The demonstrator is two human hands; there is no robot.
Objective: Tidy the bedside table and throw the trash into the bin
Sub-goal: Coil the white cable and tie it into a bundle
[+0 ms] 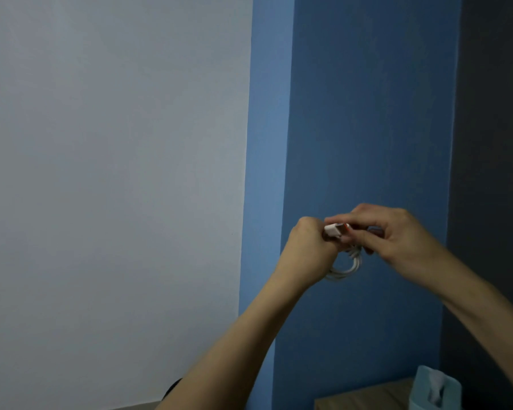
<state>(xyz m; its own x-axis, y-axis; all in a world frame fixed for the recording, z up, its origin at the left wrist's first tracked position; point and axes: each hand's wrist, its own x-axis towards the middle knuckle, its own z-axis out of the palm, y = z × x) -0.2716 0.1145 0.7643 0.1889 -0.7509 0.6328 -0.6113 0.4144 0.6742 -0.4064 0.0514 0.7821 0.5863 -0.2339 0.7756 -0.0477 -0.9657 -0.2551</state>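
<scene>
Fingers (347, 216) of our right hand (397, 232) pinch the white plug (333, 229) while our left hand (308, 242) curls round the coiled white cable (353, 263) — both held up before the blue wall (367, 113), well above the worktop (367, 395).

Glossy white plastic cable (348, 266); matt wood-grain bedside table (365, 396).

The white cable (351, 268) loops below the fingers, its upper turns hidden inside the left hand (307, 247). The white-and-orange plug (336, 229), pinched in the fingertips of the right hand (397, 235), is motion-blurred. Far below the fingers, the bottom edge cuts off the blue box (436, 389) and the wooden table (365, 398).
</scene>
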